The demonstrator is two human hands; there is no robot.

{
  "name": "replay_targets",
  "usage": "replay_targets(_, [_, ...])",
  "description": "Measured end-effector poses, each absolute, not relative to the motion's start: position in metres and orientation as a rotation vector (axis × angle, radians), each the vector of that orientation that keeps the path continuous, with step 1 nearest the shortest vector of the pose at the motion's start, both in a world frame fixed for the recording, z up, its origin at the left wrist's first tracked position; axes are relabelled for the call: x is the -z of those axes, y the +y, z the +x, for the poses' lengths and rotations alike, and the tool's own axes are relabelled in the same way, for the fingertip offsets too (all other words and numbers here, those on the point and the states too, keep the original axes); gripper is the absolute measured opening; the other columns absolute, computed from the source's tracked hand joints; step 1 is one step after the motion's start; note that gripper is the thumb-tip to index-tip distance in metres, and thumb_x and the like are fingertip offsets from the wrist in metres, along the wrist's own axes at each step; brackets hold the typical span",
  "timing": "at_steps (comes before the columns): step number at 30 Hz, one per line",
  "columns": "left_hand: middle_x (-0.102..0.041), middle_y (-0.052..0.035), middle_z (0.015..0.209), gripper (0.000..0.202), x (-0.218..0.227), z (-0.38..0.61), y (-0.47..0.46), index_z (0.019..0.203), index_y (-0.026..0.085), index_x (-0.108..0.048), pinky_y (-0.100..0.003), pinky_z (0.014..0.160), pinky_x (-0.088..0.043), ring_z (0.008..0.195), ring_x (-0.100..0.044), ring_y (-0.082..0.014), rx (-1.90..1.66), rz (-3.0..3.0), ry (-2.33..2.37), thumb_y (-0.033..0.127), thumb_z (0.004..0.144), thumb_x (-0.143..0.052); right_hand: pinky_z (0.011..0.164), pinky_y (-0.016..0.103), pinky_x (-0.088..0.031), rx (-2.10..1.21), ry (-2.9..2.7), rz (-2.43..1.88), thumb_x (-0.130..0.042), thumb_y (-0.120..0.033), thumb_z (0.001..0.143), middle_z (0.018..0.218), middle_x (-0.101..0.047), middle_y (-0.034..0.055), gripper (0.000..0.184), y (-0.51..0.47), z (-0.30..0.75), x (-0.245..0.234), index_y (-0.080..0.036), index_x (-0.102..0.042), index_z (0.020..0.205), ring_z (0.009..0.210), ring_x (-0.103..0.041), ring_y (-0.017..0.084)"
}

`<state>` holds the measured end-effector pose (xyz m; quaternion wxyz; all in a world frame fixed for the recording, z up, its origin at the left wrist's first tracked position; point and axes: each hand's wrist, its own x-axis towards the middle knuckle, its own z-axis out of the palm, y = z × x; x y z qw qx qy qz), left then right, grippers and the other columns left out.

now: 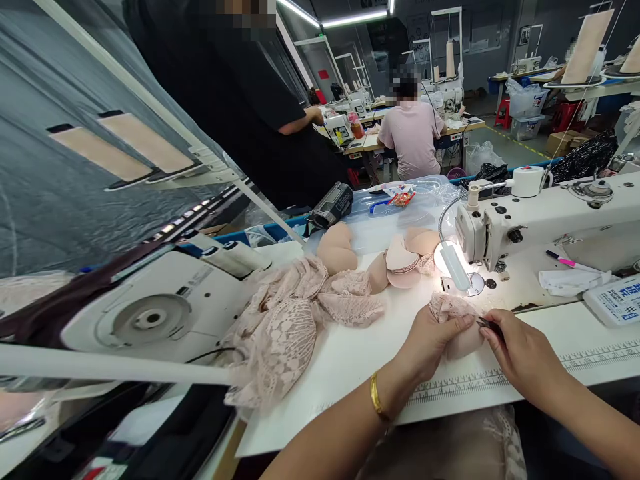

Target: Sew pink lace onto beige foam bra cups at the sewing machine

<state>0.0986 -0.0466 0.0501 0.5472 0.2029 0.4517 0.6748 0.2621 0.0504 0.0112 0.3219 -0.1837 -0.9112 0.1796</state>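
Centrally, a pale pink lace cup (pixel 457 333) sits on the white surface (pixel 350 360), just in front of the sewing machine (pixel 550 220) and under its small lit lamp (pixel 453 263). Its lower half is covered by the two hands, so its full outline cannot be made out.

The left hand (pixel 430 343) is closed narrowly on the cup's left edge, thumb on top and fingers tucked beneath. A gold bracelet (pixel 375 397) shows at that wrist.

The right hand (pixel 523 353) is closed, pinching a small dark tool (pixel 489 325) whose tip touches the cup's right edge. The tool is mostly hidden in the hand and too small to identify.

A printed ruler strip (pixel 590 357) runs along the surface beneath the hands. To the left lies a loose heap of lace (pixel 285 327), with several foam cups (pixel 336 248) stacked behind it. A pink pen (pixel 563 260) and a crumpled white cloth (pixel 570 280) rest on the machine bed. A second machine (pixel 150 313) lies at the far left, partly cut off by a white bar.

Beyond the surface, a person in black (pixel 240 100) stands close by. Farther back, a person in a pink shirt (pixel 413 137) sits at another workstation. The room is a workshop with rows of machines under strip lights.
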Motion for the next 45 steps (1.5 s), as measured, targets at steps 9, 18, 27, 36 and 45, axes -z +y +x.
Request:
replay_targets(9, [-0.081,-0.0128,0.110,0.050,-0.049,0.100,-0.046,0.110,0.013,-0.080,-0.043,0.105,-0.055,0.104,-0.074,-0.0273,-1.591,0.494,1.099,0.035,0.069,-0.099,0.061,0.033,-0.054,-0.554,-2.378,-0.561,-0.041,-0.036,0.111,0.084,-0.074,0.0038,0.021,0.050,0.263,-0.009,-0.024,-0.058,0.114,0.066,-0.072,0.022])
replay_targets(18, [-0.079,-0.0075,0.097,0.022,-0.051,0.084,-0.053,0.093,0.019,-0.078,-0.038,0.086,-0.056,0.091,-0.071,-0.0257,-1.546,0.935,1.577,0.038,0.084,-0.085,0.067,0.042,-0.057,-0.401,-2.435,-0.744,-0.047,-0.044,0.108,0.098,-0.078,0.0105,0.025,0.107,0.293,0.006,-0.023,-0.059,0.113,0.081,-0.076,0.030])
replay_targets(27, [-0.072,-0.0024,0.085,0.009,-0.028,0.098,-0.056,0.094,0.018,-0.064,-0.034,0.066,-0.042,0.071,-0.062,-0.0180,-0.254,2.711,1.709,0.011,0.099,-0.060,0.105,0.048,-0.055,-0.408,-2.635,0.062,-0.054,-0.023,0.107,0.139,-0.070,0.0113,0.033,0.115,0.284,-0.032,-0.026,-0.062,0.139,0.131,-0.064,0.028])
replay_targets(36, [-0.070,-0.0025,0.086,0.017,-0.024,0.054,-0.026,0.088,0.017,-0.062,-0.033,0.064,-0.036,0.071,-0.060,-0.0169,-0.208,2.618,1.920,0.002,0.092,-0.057,0.087,0.039,-0.060,-0.578,-2.827,0.157,-0.050,-0.023,0.108,0.114,-0.079,0.0055,0.026,0.150,0.230,-0.018,-0.027,-0.076,0.111,0.104,-0.072,0.023])
replay_targets(45, [-0.061,-0.0035,0.074,0.027,0.005,0.035,0.000,0.073,0.020,-0.057,-0.033,0.066,-0.031,0.065,-0.048,-0.0159,-0.610,2.669,1.975,0.003,0.094,-0.050,0.080,0.048,-0.059,-0.288,-2.709,-0.271,-0.044,-0.036,0.107,0.082,-0.073,0.0079,0.042,0.170,0.232,0.005,-0.030,-0.081,0.088,0.086,-0.066,0.030])
